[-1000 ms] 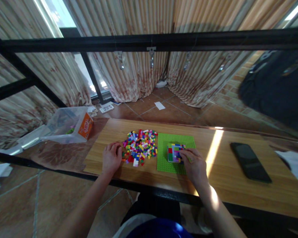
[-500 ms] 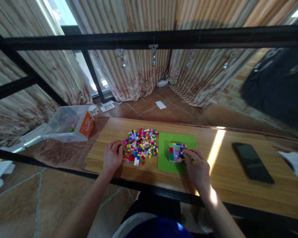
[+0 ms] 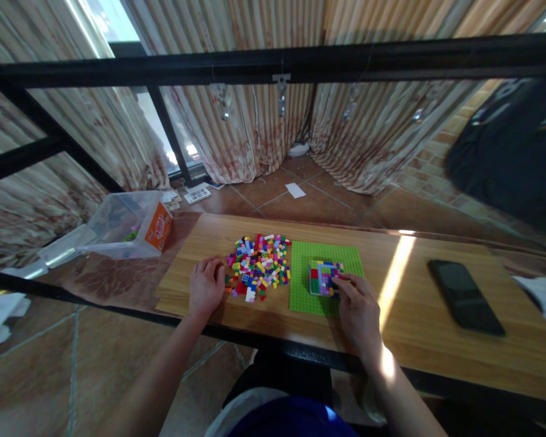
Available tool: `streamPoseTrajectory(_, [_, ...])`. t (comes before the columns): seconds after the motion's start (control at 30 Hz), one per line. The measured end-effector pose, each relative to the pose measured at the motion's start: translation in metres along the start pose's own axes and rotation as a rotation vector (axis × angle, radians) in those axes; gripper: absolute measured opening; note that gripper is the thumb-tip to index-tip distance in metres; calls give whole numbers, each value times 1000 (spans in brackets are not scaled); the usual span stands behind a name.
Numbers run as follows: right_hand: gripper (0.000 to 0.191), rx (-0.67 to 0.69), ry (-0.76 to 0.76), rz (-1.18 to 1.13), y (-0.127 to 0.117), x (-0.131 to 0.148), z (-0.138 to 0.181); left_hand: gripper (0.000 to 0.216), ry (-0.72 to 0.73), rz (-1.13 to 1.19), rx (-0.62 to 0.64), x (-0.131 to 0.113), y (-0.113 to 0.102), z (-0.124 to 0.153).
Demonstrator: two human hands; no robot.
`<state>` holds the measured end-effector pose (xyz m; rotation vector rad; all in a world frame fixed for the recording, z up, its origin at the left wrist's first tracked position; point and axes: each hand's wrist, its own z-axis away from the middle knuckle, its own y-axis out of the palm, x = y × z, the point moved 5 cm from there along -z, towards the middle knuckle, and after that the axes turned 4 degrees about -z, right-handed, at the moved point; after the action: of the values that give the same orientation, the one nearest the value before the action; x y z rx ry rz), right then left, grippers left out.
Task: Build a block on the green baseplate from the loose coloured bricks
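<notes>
Fingers (image 3: 348,281) of the right hand (image 3: 361,304) bend over the right edge of the brick build (image 3: 320,279), ringed by studded margins of the green baseplate (image 3: 302,254), while the left hand (image 3: 206,285) curls beside the loose bricks (image 3: 261,264), what either grasps impossible to tell, and wide bench (image 3: 414,337) separates right hand from phone (image 3: 466,297).

The bare left hand (image 3: 207,285) and right hand (image 3: 359,306) end bare forearms (image 3: 161,370); between and below them show a deep-blue cloth garment (image 3: 295,422), whitish fabric edge (image 3: 234,409) and black legwear (image 3: 284,377).
</notes>
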<state>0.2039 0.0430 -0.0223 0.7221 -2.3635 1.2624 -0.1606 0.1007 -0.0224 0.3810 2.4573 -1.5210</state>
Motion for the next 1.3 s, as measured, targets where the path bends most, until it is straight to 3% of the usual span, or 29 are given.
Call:
streamPoseTrajectory(0.23, [32, -31, 0, -28, 4, -2, 2, 29, 7, -8, -3, 0, 0, 0])
streamPoseTrajectory(0.43, [34, 22, 44, -45, -3, 1, -2, 28, -3, -3, -2, 1, 1, 0])
streamPoseTrajectory(0.6, [31, -170, 136, -76, -27, 11, 0, 29, -9, 5, 4, 1, 1, -1])
streamPoseTrajectory(0.7, [25, -185, 124, -111, -31, 28, 1, 29, -14, -2, 7, 0, 1, -1])
streamPoseTrajectory(0.83, [22, -62, 26, -138, -12, 61, 5, 27, -15, 1, 5, -1, 1, 0])
streamPoseTrajectory(1.07, [22, 257, -80, -78, 44, 108, 2, 25, -11, 7, -8, -1, 1, 2])
streamPoseTrajectory(1.3, [18, 317, -95, 120, 76, 119, -12, 24, -3, 19, -10, -2, 0, 2])
